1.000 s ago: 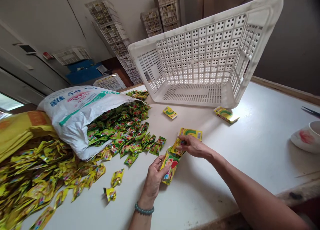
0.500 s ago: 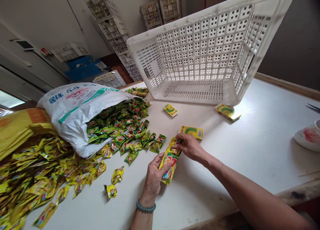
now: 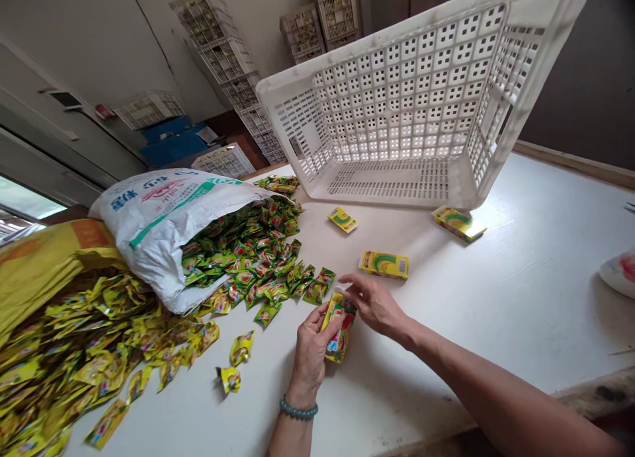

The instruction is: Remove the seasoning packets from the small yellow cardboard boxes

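Observation:
My left hand (image 3: 308, 354) is closed around a small yellow, green and red candy box (image 3: 340, 344), held tilted just above the white table. Its thumb lies across the printed front. At the box's upper end, my right hand (image 3: 376, 306) has its fingers closed on the pale end flap. Whether any candy sits inside cannot be seen. Right behind that hand, a yellow box (image 3: 384, 265) lies flat. Green-wrapped candies (image 3: 320, 285) spread close to the left fingers, and two loose yellow-wrapped candies (image 3: 241, 348) lie farther left.
A white plastic crate (image 3: 391, 182) rests on its side at the back, with a yellow box (image 3: 459, 223) and a small yellow packet (image 3: 342, 219) before it. An open white sack (image 3: 163, 212) spills green candies. Yellow candies (image 3: 99, 358) heap at left. A white cup (image 3: 618, 275) stands right.
The yellow candy packet at the box's open end has gone from sight into the box. My right fingers have moved down to the flap. The view has shifted slightly.

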A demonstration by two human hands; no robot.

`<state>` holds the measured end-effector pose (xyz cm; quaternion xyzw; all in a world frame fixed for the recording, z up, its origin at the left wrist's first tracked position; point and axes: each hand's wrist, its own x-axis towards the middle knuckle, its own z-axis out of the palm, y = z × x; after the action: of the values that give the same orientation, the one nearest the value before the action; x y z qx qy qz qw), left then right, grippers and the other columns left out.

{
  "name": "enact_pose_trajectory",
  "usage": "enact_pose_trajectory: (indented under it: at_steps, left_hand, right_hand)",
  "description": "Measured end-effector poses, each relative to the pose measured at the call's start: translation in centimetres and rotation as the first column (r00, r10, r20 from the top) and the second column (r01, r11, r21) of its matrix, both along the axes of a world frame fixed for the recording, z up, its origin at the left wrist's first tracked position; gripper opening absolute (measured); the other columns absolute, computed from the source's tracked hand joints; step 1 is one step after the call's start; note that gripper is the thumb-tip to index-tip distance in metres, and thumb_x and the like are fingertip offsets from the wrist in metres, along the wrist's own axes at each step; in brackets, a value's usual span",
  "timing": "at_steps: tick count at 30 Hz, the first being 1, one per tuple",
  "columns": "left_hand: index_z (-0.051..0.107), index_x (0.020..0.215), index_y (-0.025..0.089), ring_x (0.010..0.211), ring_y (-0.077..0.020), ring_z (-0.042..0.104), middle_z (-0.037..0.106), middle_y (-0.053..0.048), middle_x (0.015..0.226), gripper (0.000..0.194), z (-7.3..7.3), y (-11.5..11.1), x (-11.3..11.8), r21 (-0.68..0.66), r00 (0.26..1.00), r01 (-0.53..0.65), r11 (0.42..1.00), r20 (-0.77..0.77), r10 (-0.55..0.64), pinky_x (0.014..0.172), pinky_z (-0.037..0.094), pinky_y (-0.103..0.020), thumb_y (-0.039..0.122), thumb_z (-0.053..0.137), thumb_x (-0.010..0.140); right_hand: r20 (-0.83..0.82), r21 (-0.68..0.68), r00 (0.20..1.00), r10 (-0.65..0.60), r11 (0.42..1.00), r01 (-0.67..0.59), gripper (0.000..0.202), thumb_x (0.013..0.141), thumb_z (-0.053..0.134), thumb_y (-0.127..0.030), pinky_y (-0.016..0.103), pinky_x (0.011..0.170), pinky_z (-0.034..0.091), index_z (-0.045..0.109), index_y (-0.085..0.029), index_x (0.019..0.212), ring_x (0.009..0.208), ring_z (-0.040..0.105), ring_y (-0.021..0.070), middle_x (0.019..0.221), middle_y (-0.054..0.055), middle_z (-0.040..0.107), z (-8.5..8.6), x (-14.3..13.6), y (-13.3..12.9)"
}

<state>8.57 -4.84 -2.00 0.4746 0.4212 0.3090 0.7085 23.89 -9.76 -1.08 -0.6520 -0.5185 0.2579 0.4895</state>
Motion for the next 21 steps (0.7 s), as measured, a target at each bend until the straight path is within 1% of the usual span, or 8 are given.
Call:
enact_pose_trajectory:
  at_steps: [3, 7, 10, 12, 13, 15, 17, 21]
  left_hand:
    - [0.067, 0.101, 0.015, 0.08, -0.019, 0.069, 0.073, -0.007, 0.092, 0.047, 0.0, 0.0, 0.2, -0.001, 0.999, -0.031, 1.0, 0.022, 0.031, 0.073, 0.052, -0.026, 0.026, 0.084, 0.058]
    - [0.066, 0.099, 0.015, 0.086, -0.0213, 0.069, 0.073, -0.008, 0.094, 0.044, -0.2, -0.1, 0.3, 0.011, 0.998, -0.034, 0.999, 0.051, 0.033, 0.077, 0.052, -0.029, 0.027, 0.082, 0.06]
    - [0.059, 0.11, 0.018, 0.087, -0.0209, 0.069, 0.072, -0.007, 0.096, 0.051, -0.1, -0.1, 0.3, 0.017, 0.994, -0.089, 0.996, 0.064, 0.087, 0.078, 0.052, -0.03, 0.031, 0.079, 0.066]
    - [0.051, 0.119, 0.022, 0.088, -0.0202, 0.069, 0.071, -0.006, 0.098, 0.056, 0.1, 0.0, 0.4, 0.056, 0.987, -0.148, 0.987, 0.079, 0.143, 0.079, 0.051, -0.03, 0.033, 0.076, 0.07]
    - [0.047, 0.123, 0.025, 0.089, -0.02, 0.069, 0.07, -0.005, 0.1, 0.058, 0.2, 0.0, 0.3, 0.081, 0.983, -0.168, 0.982, 0.086, 0.162, 0.079, 0.051, -0.031, 0.033, 0.074, 0.073]
    - [0.041, 0.128, 0.028, 0.093, -0.0197, 0.068, 0.068, -0.005, 0.108, 0.06, 0.3, 0.0, 0.3, 0.133, 0.983, -0.17, 0.976, 0.088, 0.159, 0.081, 0.051, -0.03, 0.034, 0.071, 0.076]
    - [0.041, 0.128, 0.029, 0.101, -0.0194, 0.065, 0.065, -0.005, 0.115, 0.058, 0.3, -0.1, 0.1, 0.181, 0.993, -0.113, 0.977, 0.063, 0.103, 0.085, 0.049, -0.028, 0.033, 0.07, 0.077]
    - [0.045, 0.118, 0.028, 0.101, -0.0181, 0.064, 0.067, -0.002, 0.109, 0.051, -0.1, 0.1, -0.4, 0.181, 0.999, 0.039, 0.983, 0.02, -0.043, 0.086, 0.048, -0.025, 0.028, 0.073, 0.075]
  right_hand:
    - [-0.016, 0.061, 1.0, 0.0, 0.998, 0.001, 0.023, 0.088, 0.055, -0.022, 0.027, 0.068, 0.043, 0.056, -0.019, 0.111, 0.07, 0.061, 0.0164, 0.08, 0.004, 0.07, 0.1, -0.4, -0.2]
    - [0.053, 0.025, 0.995, 0.086, 0.996, -0.087, 0.024, 0.089, 0.053, -0.024, 0.034, 0.078, 0.043, 0.054, -0.019, 0.112, 0.072, 0.061, 0.0187, 0.078, 0.003, 0.07, -0.2, -1.2, -0.4]
    - [-0.102, 0.103, 0.994, -0.037, 0.994, 0.047, 0.023, 0.088, 0.052, -0.028, 0.032, 0.075, 0.043, 0.054, -0.02, 0.11, 0.079, 0.06, 0.0187, 0.087, 0.005, 0.07, -0.6, -0.9, -0.1]
    - [-0.206, 0.13, 0.972, -0.111, 0.982, 0.14, 0.021, 0.084, 0.057, -0.033, 0.03, 0.073, 0.043, 0.059, -0.02, 0.1, 0.084, 0.059, 0.0193, 0.095, 0.007, 0.068, -0.9, -0.5, 0.2]
    - [-0.263, 0.116, 0.96, -0.091, 0.985, 0.125, 0.021, 0.082, 0.059, -0.036, 0.029, 0.071, 0.043, 0.061, -0.019, 0.095, 0.084, 0.058, 0.0196, 0.095, 0.007, 0.067, -1.0, -0.3, 0.4]
    - [-0.399, 0.079, 0.915, 0.054, 0.997, -0.025, 0.025, 0.079, 0.06, -0.041, 0.028, 0.068, 0.043, 0.063, -0.018, 0.087, 0.079, 0.057, 0.0185, 0.088, 0.006, 0.067, -1.3, -0.3, 0.7]
    - [-0.485, 0.073, 0.857, 0.175, 0.984, -0.16, 0.026, 0.08, 0.058, -0.042, 0.027, 0.066, 0.042, 0.063, -0.017, 0.082, 0.071, 0.054, 0.0158, 0.077, 0.003, 0.064, -1.5, -0.5, 0.8]
    - [-0.334, 0.008, 0.923, 0.19, 0.98, -0.198, 0.027, 0.083, 0.055, -0.04, 0.024, 0.057, 0.033, 0.058, -0.016, 0.071, 0.06, 0.044, 0.0117, 0.063, -0.002, 0.053, -2.0, -0.6, 0.7]
